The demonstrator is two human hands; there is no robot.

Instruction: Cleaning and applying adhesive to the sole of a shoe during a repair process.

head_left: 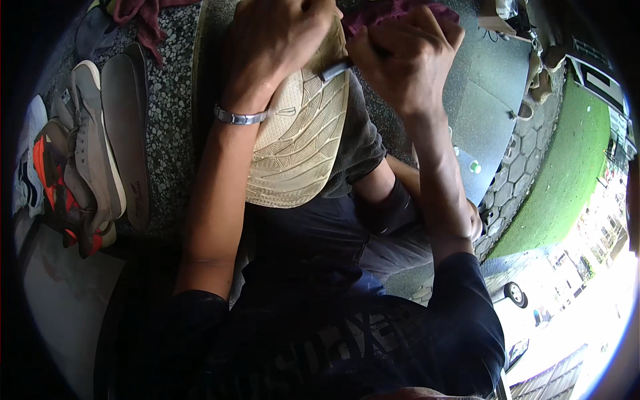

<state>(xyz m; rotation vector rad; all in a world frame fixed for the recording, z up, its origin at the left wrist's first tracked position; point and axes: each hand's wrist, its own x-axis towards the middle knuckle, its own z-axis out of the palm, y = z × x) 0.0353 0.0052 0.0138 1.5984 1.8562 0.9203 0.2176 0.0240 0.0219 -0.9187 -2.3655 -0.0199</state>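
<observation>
So the shoe [300,133] sits sole-up on the lap, long axis running away from the body, toe end farthest. Left hand [277,40] has its fingers clamped over that toe end. Right hand [400,60] is fisted around a thin metal tool [335,69], tip touching the sole just right of the left hand. Spare shoes [93,153] lie off left.

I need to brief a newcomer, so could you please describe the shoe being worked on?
Start at the speckled stone ledge with spare shoes. To their right, the left hand presses a shoe sole-up on the lap; only it shows a cream, line-grooved sole.
</observation>
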